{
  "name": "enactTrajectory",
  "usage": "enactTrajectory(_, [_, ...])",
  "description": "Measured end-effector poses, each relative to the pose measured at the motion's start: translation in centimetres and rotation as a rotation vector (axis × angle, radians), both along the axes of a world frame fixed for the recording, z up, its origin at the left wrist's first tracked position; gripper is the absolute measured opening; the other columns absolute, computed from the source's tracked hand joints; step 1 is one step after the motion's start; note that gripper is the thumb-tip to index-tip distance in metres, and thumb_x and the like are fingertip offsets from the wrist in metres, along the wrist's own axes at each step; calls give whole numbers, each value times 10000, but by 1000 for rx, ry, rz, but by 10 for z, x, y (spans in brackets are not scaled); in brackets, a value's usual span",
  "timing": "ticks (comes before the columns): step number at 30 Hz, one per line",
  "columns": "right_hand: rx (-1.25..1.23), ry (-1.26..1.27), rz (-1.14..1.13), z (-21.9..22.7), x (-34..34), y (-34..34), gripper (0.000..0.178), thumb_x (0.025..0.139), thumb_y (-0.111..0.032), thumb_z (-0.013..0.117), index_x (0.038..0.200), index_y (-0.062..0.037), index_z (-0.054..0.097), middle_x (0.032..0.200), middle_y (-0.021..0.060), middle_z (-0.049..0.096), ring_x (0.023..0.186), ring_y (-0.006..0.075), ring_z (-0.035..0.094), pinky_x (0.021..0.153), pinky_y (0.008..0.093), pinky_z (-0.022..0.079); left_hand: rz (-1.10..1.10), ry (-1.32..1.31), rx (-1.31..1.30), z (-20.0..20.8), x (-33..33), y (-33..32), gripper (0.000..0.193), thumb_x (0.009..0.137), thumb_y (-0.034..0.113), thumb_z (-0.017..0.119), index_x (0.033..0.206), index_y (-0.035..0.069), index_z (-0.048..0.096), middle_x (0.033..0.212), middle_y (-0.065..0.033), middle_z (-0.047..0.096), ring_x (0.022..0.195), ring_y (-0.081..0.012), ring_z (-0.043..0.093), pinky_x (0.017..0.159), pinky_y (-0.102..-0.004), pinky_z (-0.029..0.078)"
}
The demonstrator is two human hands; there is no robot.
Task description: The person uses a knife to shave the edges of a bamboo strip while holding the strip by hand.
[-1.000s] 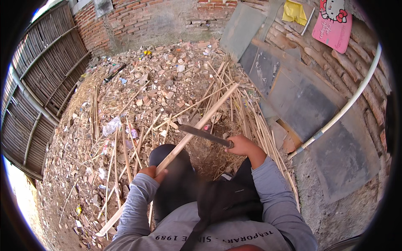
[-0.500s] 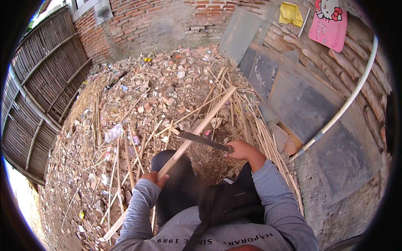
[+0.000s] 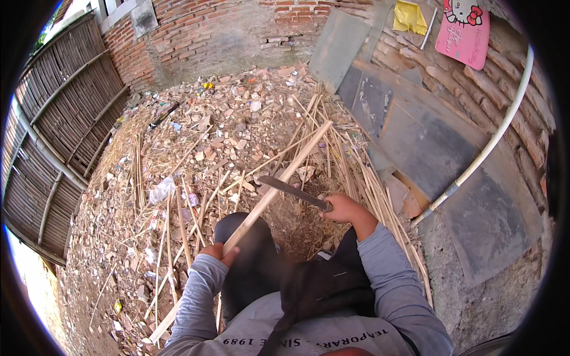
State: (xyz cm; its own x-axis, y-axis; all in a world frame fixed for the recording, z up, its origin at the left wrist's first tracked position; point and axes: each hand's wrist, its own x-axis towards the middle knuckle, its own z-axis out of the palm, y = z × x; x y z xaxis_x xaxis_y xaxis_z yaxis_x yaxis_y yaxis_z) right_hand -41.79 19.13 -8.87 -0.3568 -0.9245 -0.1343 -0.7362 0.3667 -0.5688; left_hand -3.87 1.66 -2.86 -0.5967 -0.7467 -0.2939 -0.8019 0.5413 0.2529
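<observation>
A long pale bamboo strip point(image 3: 268, 199) slants from the lower left up to the right, passing over my left thigh. My left hand point(image 3: 221, 254) is closed round its lower part, and the tail of the strip runs on past my left forearm. In my right hand point(image 3: 343, 210) is the handle of a machete point(image 3: 295, 191), fingers wrapped round it. The dark blade points left and crosses the strip at about its middle; its tip reaches just beyond the strip's left edge.
Several thin bamboo strips point(image 3: 350, 172) lie heaped to the right, others point(image 3: 181, 228) at the left. Rubble and litter cover the ground point(image 3: 225, 136). Dark panels point(image 3: 427, 148) lean on the right wall behind a pale pipe point(image 3: 493, 142). A bamboo fence point(image 3: 68, 118) stands left.
The machete blade has shifted slightly up along the strip, its tip now a little higher and further right. My left hand keeps its hold in the same place.
</observation>
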Motion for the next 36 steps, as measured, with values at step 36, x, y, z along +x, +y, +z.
enactTrajectory(36, [-115,-29,39,-6,-4,0,344,747,-352,779,927,-73,687,822,182,671,812,372,656,711,454,499,13,14,0,-7,1,-3,650,881,637,528,902,2,664,837,-261,666,862,-423,655,787,-474,508])
